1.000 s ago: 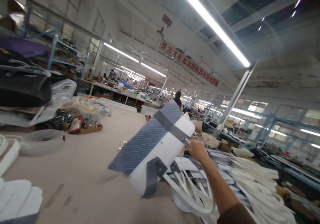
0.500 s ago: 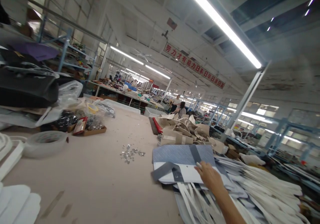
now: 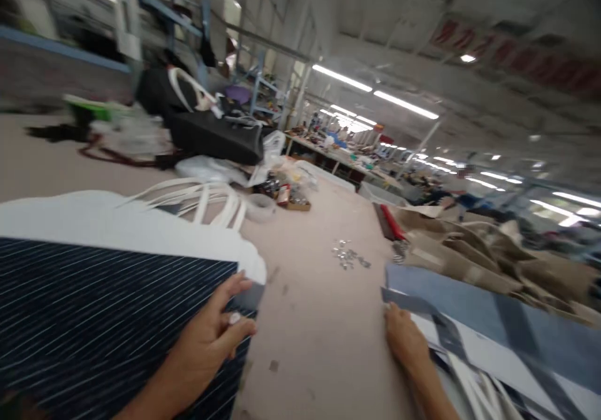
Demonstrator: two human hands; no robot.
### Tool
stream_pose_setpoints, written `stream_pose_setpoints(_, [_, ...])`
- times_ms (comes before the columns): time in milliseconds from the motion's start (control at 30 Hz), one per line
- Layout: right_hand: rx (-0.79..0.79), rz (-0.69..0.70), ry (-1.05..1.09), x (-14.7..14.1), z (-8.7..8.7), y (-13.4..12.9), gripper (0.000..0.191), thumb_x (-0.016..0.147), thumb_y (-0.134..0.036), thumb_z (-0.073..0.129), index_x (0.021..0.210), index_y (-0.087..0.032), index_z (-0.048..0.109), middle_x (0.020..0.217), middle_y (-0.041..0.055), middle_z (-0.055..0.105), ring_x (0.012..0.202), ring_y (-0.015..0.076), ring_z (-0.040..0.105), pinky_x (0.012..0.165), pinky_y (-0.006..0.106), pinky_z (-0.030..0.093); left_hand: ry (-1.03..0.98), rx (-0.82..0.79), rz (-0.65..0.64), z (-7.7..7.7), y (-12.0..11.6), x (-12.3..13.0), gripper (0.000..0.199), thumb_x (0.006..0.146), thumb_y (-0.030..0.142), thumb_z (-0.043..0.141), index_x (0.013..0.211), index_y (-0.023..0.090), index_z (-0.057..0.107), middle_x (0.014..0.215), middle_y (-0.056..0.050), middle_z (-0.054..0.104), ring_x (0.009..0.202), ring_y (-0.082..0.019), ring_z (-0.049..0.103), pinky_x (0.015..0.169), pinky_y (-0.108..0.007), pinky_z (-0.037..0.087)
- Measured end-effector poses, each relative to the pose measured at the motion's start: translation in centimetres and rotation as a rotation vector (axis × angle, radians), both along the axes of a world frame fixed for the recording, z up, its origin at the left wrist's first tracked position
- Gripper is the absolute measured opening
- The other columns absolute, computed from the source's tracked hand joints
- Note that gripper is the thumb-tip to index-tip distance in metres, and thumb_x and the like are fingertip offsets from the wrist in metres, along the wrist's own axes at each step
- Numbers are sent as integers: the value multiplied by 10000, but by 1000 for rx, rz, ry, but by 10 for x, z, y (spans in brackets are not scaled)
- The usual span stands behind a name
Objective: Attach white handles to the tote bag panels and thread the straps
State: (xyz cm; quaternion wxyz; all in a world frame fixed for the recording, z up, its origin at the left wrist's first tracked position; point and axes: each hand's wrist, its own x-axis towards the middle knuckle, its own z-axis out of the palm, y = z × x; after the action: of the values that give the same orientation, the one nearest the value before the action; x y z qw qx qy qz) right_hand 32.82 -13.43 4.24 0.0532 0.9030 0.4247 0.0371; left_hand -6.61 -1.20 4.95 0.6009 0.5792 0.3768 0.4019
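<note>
My left hand (image 3: 206,338) hovers at the right corner of a dark blue, white-striped bag panel (image 3: 107,320), thumb and index finger apart. A small white round thing (image 3: 235,318) shows between those fingers; whether it is held or worn on a finger I cannot tell. Several white pieces with rounded edges (image 3: 117,220) and white straps (image 3: 206,198) lie along this panel's far side. On the right, my right hand (image 3: 408,338) has its fingers closed at the left edge of a blue-and-white bag panel (image 3: 498,338) with grey straps. Its fingertips are partly hidden.
Small shiny metal pieces (image 3: 347,254) lie scattered on the table (image 3: 314,326) between the panels. Farther back are a tape roll (image 3: 260,207), a small box of parts (image 3: 298,205) and a black bag (image 3: 216,133). Beige pieces (image 3: 469,245) are heaped at the right.
The view has swung left, bringing my left hand and the dark striped panel into sight. My right hand has shifted from the middle of the blue-and-white panel to its left edge.
</note>
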Motion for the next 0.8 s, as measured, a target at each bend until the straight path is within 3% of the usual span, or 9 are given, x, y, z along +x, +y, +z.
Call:
stream_pose_setpoints(67, [2, 6, -92, 14, -9, 5, 456, 964, -224, 291, 1268, -3, 551, 1054, 298, 655, 967, 388, 676, 814, 508, 504, 3, 11, -23, -4, -4, -6, 691, 818, 290, 662, 1438, 309, 356, 1459, -98, 487, 608, -60, 583, 531, -219, 517])
stream_pose_setpoints(167, [234, 137, -69, 2, -9, 19, 459, 918, -314, 405, 1242, -47, 591, 1069, 251, 677, 972, 354, 670, 842, 494, 519, 58, 132, -60, -7, -5, -6, 776, 815, 191, 645, 1485, 342, 284, 1482, -83, 475, 678, -68, 633, 686, -240, 558])
stream_pose_setpoints(267, [465, 290, 375, -65, 7, 36, 434, 875, -436, 515, 1169, -149, 655, 972, 127, 737, 836, 253, 697, 814, 408, 553, 195, 315, -88, -9, -6, -6, 831, 827, 142, 633, 1515, 343, 213, 1487, -87, 488, 676, -77, 645, 758, -256, 571])
stream_pose_setpoints(367, [498, 470, 847, -157, 24, 53, 390, 860, -475, 610, 1115, -192, 696, 968, 78, 749, 862, 208, 697, 792, 324, 555, 326, 501, -113, -9, -6, -6, 802, 875, 139, 594, 1533, 322, 172, 1510, -92, 469, 836, -125, 694, 906, -296, 561])
stream_pose_setpoints(433, [474, 590, 1011, -208, 30, 61, 345, 869, -403, 637, 1148, -207, 692, 955, 57, 746, 838, 183, 685, 772, 297, 544, 398, 594, -128, -10, -6, -8, 767, 908, 127, 528, 1543, 303, 137, 1538, -94, 430, 1064, -177, 676, 992, -331, 532])
stream_pose_setpoints(500, [469, 703, 1073, -241, 31, 66, 261, 880, -322, 641, 1107, -215, 711, 921, 38, 740, 800, 161, 664, 750, 275, 524, 454, 651, -145, -10, -6, -11, 772, 904, 82, 449, 1552, 289, 85, 1565, -101, 384, 1214, -210, 611, 1016, -365, 527])
stream_pose_setpoints(600, [498, 790, 1070, -260, 26, 73, 102, 878, -256, 653, 890, -206, 741, 808, 13, 724, 720, 137, 636, 687, 240, 491, 496, 681, -179, -11, -5, -18, 841, 846, 19, 379, 1558, 277, 14, 1592, -116, 324, 1266, -226, 577, 1004, -393, 543])
stream_pose_setpoints(667, [537, 846, 1029, -264, 21, 76, 113, 873, -234, 655, 790, -196, 721, 753, 8, 707, 690, 133, 627, 665, 232, 480, 487, 694, -193, -11, -4, -24, 843, 829, 4, 357, 1561, 261, 26, 1595, -116, 316, 1309, -221, 538, 1034, -390, 523])
stream_pose_setpoints(800, [622, 921, 971, -273, 16, 81, 139, 878, -205, 619, 780, -197, 717, 774, 19, 720, 719, 147, 651, 695, 247, 492, 446, 678, -163, -11, 1, -36, 771, 862, 11, 340, 1559, 236, 99, 1571, -105, 368, 1359, -183, 479, 1095, -361, 467])
